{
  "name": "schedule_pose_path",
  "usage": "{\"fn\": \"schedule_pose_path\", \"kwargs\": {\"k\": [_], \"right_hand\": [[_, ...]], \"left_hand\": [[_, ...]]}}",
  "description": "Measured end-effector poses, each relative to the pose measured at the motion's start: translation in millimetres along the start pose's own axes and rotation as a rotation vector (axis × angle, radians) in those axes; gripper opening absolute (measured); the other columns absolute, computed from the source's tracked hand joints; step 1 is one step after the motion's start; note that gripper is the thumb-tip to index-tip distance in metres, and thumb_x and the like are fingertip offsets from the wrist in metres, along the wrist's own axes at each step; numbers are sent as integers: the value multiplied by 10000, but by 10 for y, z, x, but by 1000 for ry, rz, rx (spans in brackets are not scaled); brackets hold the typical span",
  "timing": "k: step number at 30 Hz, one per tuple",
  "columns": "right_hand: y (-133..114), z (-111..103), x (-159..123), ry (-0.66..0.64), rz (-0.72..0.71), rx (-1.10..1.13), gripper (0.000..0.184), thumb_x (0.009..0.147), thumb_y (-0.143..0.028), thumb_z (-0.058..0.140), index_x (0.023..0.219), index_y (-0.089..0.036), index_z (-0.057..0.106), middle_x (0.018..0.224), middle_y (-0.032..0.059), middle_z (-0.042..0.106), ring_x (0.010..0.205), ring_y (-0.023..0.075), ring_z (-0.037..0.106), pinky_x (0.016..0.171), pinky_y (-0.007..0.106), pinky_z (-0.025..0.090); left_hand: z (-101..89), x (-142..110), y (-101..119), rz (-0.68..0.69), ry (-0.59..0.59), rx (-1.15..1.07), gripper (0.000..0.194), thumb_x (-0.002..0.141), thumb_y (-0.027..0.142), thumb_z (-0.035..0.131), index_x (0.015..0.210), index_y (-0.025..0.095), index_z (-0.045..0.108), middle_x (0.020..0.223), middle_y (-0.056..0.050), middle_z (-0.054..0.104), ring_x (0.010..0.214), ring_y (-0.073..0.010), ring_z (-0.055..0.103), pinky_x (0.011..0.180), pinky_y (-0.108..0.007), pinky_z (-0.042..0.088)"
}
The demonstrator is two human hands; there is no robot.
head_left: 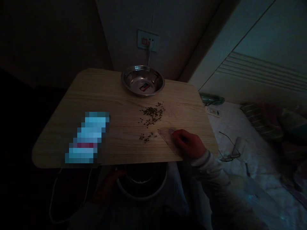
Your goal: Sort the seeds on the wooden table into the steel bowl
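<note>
My right hand [188, 143] is closed on a thin, see-through flat piece [166, 137] with a straight edge, held against the wooden tabletop near its front right. To the left of that edge lie several small dark beans or seeds [152, 112], in a larger cluster and a smaller one. Fine pale grains [174, 110] are scattered beside the larger cluster. Below the table's front edge, my left hand [119, 174] grips the rim of a dark bowl [141, 196] at my lap. Its fingers are dim, and the bowl's inside is mostly in shadow.
A shiny metal basin [143, 80] with a label stands at the table's [120, 143] back. A lit, blurred-out phone-like screen [87, 137] lies at left, a cable hanging below. A wall socket [148, 40] is behind. Glasses [230, 156] lie on the bedding at right.
</note>
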State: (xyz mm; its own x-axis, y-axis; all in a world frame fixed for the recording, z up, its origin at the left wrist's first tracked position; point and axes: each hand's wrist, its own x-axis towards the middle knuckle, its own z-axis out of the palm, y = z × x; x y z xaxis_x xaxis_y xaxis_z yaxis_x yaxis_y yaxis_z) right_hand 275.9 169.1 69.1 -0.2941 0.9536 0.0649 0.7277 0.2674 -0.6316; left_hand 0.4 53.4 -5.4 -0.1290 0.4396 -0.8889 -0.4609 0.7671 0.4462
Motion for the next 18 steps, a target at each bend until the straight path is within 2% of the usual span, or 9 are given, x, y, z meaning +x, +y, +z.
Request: {"fn": "schedule_pose_path", "kwargs": {"k": [2,5,12,18], "right_hand": [[25,-14,40,4,0,-9,183,817,-254,495,859,-193,663,775,52,723,669,164,659,630,265,517],[54,-33,87,9,1,-21,188,816,-258,497,864,-190,666,787,57,727,686,168,664,644,271,518],[129,-79,207,2,4,-70,178,821,-256,510,864,-194,671,803,56,730,703,174,669,666,281,519],[249,-149,359,14,-11,-100,196,828,-282,506,870,-202,680,813,48,731,728,183,665,679,293,517]], "left_hand": [[-6,0,-4,7,15,-10,181,566,210,722,744,196,693,766,-56,759,942,-324,697,826,-429,538],[10,-32,9,48,-23,-30,227,577,210,721,804,208,703,793,-42,764,939,-310,699,830,-423,537],[25,-61,25,27,0,2,97,574,195,709,666,209,686,679,-47,739,885,-319,704,815,-426,531],[84,-167,60,57,-6,-20,87,598,195,684,681,204,708,680,-42,743,856,-310,710,801,-416,536]]}}
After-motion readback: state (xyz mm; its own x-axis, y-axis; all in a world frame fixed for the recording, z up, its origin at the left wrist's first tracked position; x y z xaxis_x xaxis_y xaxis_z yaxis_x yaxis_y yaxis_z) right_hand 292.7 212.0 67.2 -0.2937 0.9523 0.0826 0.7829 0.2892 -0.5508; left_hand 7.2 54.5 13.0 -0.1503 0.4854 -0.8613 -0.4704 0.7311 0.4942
